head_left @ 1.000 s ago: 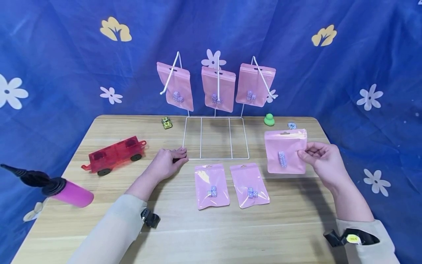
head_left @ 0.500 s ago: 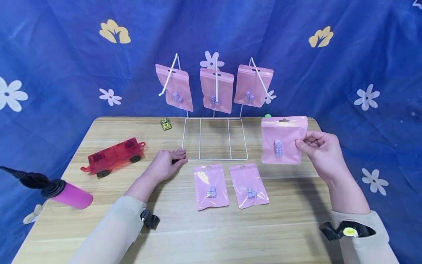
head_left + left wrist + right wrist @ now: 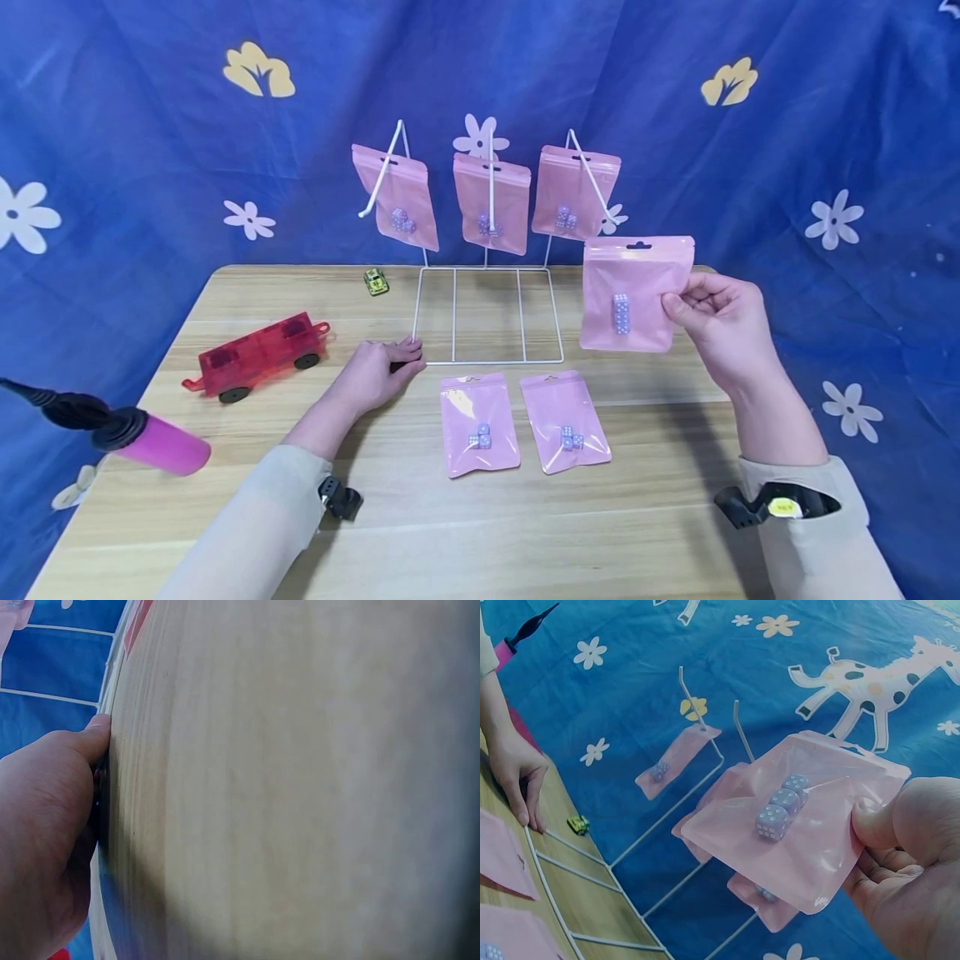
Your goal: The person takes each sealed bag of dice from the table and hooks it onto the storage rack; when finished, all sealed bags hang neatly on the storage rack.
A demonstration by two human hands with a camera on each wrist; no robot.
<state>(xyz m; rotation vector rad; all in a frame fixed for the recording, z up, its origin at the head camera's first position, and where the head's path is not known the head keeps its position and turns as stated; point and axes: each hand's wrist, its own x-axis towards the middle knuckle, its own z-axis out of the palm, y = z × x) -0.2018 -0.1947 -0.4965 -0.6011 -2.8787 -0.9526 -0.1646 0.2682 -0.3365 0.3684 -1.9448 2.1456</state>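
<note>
One pink zip-lock pouch [image 3: 645, 287] clamped in the right hand [image 3: 723, 325]: thumb on front, fingers behind, at its right edge. Pouch is in the air, roughly upright, near the tip of the right arm of the white wire rack [image 3: 510, 362]; depth gap hard to judge. Hang hole [image 3: 639, 245] uncovered at top, purple dice [image 3: 621, 314] in a line inside.

Left hand [image 3: 381, 371]: thumb and fingertips apart, set on front-left corner of the rack's base.

Step in hand looks like bringing the pouch up to the rack. Side-edge grip seems right, since it leaves the hole free. Best to turn the hole square to the bent arm tip and go slowly; thin film likely flexes and the dice may pull it off line. Wire frame looks light, so left-hand pressure on the corner should help against skidding or tipping on a snag. Watch for bumping the right one of three hung pouches [image 3: 513, 200], one per arm.

Farther out: two flat pouches [image 3: 480, 404] side by side on the desk [image 3: 420, 533], in front of the base. Yellow toy car [image 3: 377, 282], red toy wagon [image 3: 258, 354], pink-and-black hand pump [image 3: 161, 442] off left, well apart from the pouch.
</note>
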